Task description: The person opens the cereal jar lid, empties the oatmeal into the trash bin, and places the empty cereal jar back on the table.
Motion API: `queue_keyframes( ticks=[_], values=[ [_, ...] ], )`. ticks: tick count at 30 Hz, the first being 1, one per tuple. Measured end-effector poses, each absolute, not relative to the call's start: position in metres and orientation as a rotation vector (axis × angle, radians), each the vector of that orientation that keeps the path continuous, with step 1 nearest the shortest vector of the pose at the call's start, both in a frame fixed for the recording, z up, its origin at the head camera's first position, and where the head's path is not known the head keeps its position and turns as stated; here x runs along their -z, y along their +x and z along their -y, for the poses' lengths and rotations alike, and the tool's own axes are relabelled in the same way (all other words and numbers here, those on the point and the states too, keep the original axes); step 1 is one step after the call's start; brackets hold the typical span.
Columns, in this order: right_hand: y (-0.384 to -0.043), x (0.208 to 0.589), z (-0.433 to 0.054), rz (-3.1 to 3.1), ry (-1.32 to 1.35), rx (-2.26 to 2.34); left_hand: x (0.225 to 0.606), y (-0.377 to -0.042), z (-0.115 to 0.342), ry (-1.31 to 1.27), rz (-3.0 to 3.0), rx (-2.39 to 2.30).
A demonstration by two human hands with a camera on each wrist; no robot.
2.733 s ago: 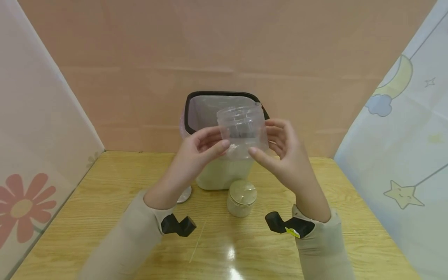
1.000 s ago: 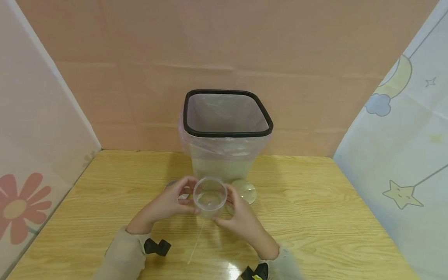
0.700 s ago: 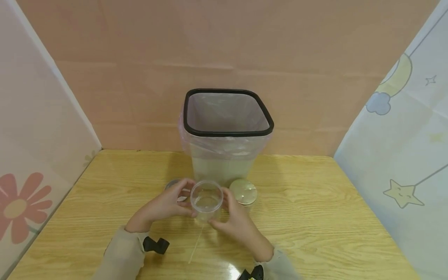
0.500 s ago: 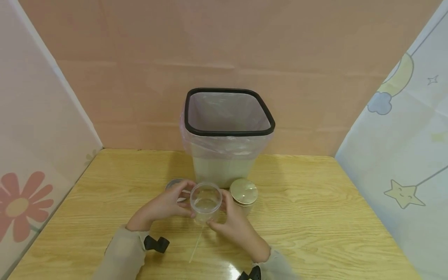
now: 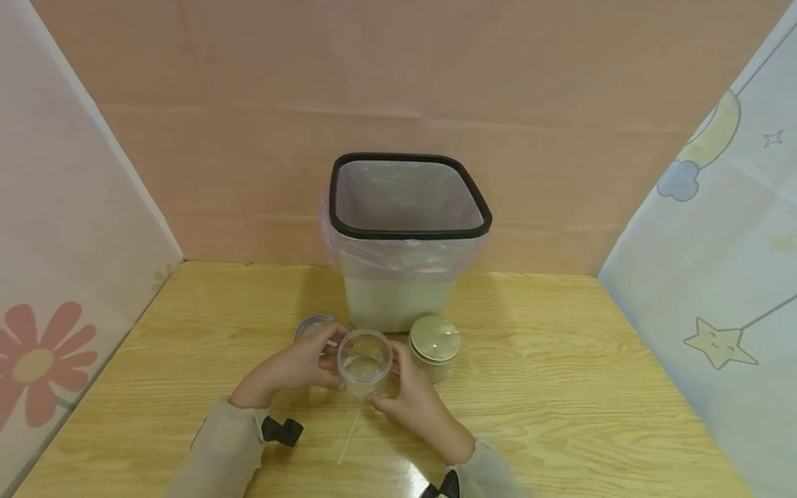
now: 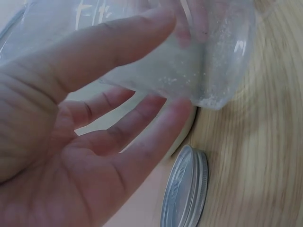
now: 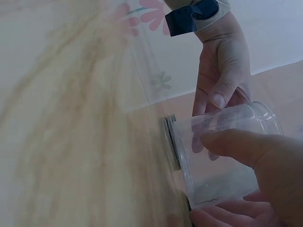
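Both of my hands hold a clear plastic jar low over the table, its open mouth upward. My left hand has thumb and fingers on its left side; my right hand grips the right side. Small pale specks show inside near the jar's base in the left wrist view. A silver screw lid lies on the table beyond my left hand, partly covered by it in the head view. To the right, close to my right fingers, stands a small round container with a gold lid.
A pale waste bin with a black rim and a thin pinkish liner stands just behind the jar. A thin pale stick lies on the wooden table in front. Printed cloth panels rise on the left, right and back.
Earlier, both hands held the jar tilted in front of the bin's opening. Since then they have lowered it toward the table, upright, and shifted it slightly left and nearer.
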State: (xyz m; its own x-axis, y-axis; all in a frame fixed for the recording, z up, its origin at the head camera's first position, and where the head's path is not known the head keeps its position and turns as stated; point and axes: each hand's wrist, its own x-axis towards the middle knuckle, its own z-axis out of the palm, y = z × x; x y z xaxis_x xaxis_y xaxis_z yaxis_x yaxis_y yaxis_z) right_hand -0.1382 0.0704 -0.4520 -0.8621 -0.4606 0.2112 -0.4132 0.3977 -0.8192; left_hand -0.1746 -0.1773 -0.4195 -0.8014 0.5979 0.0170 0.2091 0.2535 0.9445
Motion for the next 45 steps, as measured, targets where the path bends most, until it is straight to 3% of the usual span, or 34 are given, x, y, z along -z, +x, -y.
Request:
queue_keyframes(
  ticks=[45],
  values=[
    [-0.160,0.454,-0.014,-2.748,-0.684,1.360,0.415,-0.180,0.216,0.671,-2.372,-1.416]
  ],
)
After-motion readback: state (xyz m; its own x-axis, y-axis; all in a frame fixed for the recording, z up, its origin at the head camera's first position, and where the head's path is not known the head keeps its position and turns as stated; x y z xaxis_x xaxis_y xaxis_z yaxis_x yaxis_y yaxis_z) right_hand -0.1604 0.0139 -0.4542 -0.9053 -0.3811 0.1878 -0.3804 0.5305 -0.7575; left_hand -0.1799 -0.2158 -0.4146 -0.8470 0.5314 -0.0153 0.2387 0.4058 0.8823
